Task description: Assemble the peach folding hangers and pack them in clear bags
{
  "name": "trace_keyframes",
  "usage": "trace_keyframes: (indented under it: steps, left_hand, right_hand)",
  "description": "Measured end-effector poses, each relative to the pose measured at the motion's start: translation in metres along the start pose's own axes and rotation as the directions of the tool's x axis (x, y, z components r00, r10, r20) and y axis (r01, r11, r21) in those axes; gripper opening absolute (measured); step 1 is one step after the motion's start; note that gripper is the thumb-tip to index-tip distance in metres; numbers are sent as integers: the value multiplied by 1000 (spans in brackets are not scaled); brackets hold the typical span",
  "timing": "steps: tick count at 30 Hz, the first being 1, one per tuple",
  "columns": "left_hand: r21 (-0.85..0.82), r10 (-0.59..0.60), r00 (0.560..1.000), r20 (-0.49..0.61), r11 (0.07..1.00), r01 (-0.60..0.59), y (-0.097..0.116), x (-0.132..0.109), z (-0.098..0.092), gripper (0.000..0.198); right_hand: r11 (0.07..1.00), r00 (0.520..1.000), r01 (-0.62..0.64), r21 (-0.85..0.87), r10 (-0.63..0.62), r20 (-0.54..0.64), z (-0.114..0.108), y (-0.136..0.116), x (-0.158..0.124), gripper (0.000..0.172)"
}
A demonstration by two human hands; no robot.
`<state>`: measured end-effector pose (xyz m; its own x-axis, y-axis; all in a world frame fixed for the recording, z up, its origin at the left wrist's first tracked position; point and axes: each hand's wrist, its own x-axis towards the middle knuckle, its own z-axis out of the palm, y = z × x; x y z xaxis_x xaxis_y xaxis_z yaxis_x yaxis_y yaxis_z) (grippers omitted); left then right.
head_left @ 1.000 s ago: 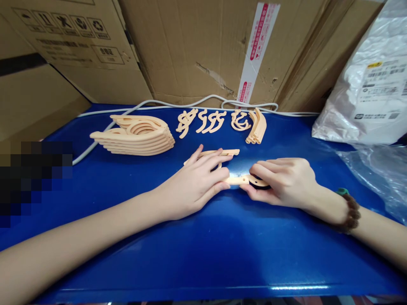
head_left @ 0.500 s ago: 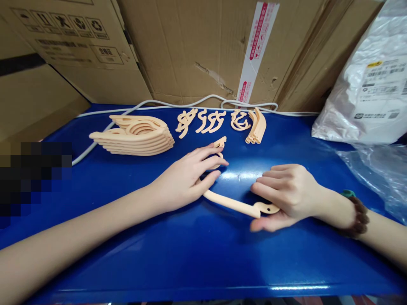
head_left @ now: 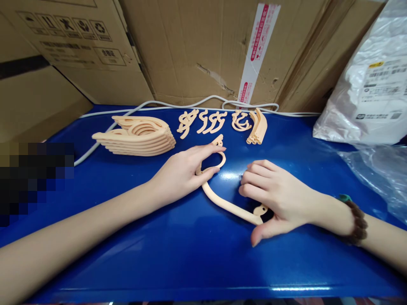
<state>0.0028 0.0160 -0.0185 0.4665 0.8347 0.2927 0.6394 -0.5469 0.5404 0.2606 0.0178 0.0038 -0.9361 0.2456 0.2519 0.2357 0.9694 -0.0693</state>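
A beige plastic clothes hanger lies on the blue tabletop with its curved arm bowed towards me. My left hand is closed on its middle, thumb and fingers around the part beside the round loop. A narrow holed end sticks out past the fingertips. At the other end of the arm is my right hand, fingers curled and thumb stretched out along the near side. A rounded, holed tip shows between thumb and fingers; its rest is hidden under the palm.
Behind my left hand sits a stack of beige hanger bodies. Small curved pieces, hooks and a bundle of curved arms lie along the back. A white cable, cardboard boxes and a plastic bag border the table.
The hanger has turned slightly, its right end nearer me. My left fingers have drawn in, uncovering the round loop. My right hand has shifted a little left and its thumb has moved lower.
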Motion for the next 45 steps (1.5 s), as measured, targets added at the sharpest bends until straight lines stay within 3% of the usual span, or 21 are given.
trace_keyframes:
  steps: [8, 14, 20, 26, 32, 37, 45]
  left_hand:
    - [-18, -32, 999, 20, 999, 32, 2, 0, -1, 41]
    - [-6, -44, 999, 27, 999, 44, 2, -2, -1, 38]
    - [42, -29, 999, 21, 999, 28, -1, -1, 0, 36]
    - [77, -18, 999, 34, 997, 16, 2, -2, 0, 39]
    - [97, 1, 999, 35, 995, -4, 5, -3, 0, 38]
    - [123, 80, 995, 62, 989, -87, 3, -3, 0, 37]
    - [168, 181, 979, 93, 966, -194, -13, -1, 0, 57]
  right_hand:
    - [956, 992, 26, -293, -60, -109, -7, 1, -6, 70]
    - [957, 996, -23, -289, -3, -92, -6, -2, -7, 77]
    - [991, 1000, -5, -137, 2, -22, -3, -13, -2, 60]
    - [999, 1000, 12, -37, -12, 10, -1, -20, -1, 28]
    - [998, 1000, -31, -48, 31, 3, -1, -9, -2, 32]
    - [993, 996, -88, -79, 86, -30, 0, 4, -5, 24]
    - [936, 981, -183, -300, 151, -125, -2, 8, -7, 21]
